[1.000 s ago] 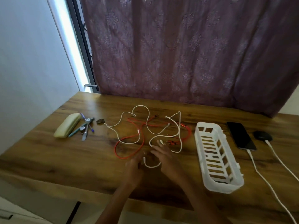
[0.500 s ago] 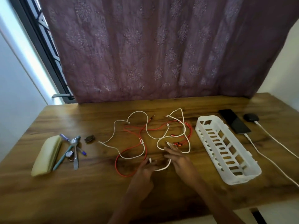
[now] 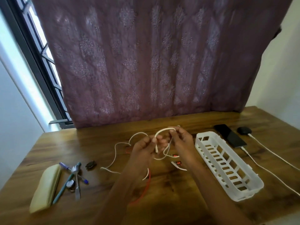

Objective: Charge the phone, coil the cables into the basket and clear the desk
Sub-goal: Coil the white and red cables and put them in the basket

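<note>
Coiling looks barely started: left hand (image 3: 145,147) and right hand (image 3: 182,142) each pinch the thin white cable (image 3: 162,130), raised above the brown wooden worktop (image 3: 97,143). Next, wind even loops, then reach right to the white slotted plastic basket (image 3: 248,195).

White cable (image 3: 164,131), white basket (image 3: 227,168)

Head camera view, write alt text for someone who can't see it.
A left hand and a right hand pinch a thin white cable into a loop above a wooden desk. A white slotted plastic basket lies to their right, beside a black phone with a white lead at its end.
</note>
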`<action>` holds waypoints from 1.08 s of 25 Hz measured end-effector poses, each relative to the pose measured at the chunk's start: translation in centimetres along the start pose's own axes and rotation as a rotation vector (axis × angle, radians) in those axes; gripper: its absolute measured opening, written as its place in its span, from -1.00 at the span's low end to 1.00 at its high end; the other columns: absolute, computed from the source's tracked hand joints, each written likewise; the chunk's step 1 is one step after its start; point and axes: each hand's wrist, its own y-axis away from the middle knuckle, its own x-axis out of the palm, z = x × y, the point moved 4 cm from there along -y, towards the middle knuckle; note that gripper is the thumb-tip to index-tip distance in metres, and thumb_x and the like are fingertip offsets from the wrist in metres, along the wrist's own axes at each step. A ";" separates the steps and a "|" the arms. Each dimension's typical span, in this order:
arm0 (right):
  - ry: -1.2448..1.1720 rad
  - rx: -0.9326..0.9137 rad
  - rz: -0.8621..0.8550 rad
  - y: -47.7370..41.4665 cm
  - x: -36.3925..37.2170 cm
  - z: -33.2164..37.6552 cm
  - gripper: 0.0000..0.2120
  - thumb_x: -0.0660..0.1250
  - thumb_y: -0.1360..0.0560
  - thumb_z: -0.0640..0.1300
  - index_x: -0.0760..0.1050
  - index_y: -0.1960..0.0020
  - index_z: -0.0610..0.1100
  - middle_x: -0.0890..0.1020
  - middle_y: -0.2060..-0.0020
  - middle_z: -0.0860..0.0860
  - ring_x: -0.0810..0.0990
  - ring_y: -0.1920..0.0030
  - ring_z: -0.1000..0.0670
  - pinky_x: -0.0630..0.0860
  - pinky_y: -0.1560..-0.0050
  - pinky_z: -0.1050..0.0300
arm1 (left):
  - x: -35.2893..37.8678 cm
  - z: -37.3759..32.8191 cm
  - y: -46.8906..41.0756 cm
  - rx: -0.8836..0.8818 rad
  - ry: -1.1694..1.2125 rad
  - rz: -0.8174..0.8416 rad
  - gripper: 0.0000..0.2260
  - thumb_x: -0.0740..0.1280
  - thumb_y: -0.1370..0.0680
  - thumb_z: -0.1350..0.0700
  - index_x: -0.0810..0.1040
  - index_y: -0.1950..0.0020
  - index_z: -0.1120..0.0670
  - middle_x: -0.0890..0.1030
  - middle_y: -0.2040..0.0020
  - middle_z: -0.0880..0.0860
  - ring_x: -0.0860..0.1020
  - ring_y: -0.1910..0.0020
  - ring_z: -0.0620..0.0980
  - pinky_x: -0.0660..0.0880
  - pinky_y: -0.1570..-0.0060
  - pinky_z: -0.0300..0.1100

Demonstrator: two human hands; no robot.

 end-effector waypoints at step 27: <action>0.694 -1.281 -0.233 -3.4 -2.2 17.4 -0.81 0.19 -0.54 -0.01 0.57 0.10 0.00 0.52 0.39 0.04 0.48 0.39 0.06 0.42 0.51 0.16 | 9.8 -14.8 -9.4 0.400 -0.044 0.117 -0.82 0.05 -0.62 0.21 0.40 -0.13 0.16 0.59 -0.13 0.09 0.62 -0.01 0.03 0.58 -0.02 -0.12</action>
